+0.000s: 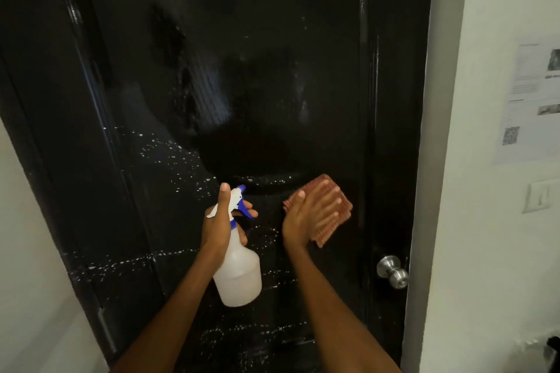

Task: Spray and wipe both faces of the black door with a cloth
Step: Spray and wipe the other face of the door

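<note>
The black door (272,70) fills the view from 9 o'clock round to 2 o'clock, its glossy face streaked above and speckled with white spray droplets (169,154) across the lower half. A pale wall (500,251) runs down the 3 o'clock side, bearing a printed notice (530,100) and a light switch (541,195).

At 6 o'clock hangs the spray bottle (239,275), gripped at its neck by the left hand (221,224): fingers wrapped round below the blue trigger, thumb raised up the back of the head.

Just right of it, the right hand (306,218) presses the folded reddish cloth (327,212) flat to the door, fingers straight and slightly spread. The round metal knob (392,271) sits at 4 o'clock, below the cloth.

The step looks like wiping the wetted lower panel. Doing it well likely means long overlapping strokes toward the droplets at 8 o'clock (which will streak if left to dry), an even palm, and turning the cloth to a dry fold.
</note>
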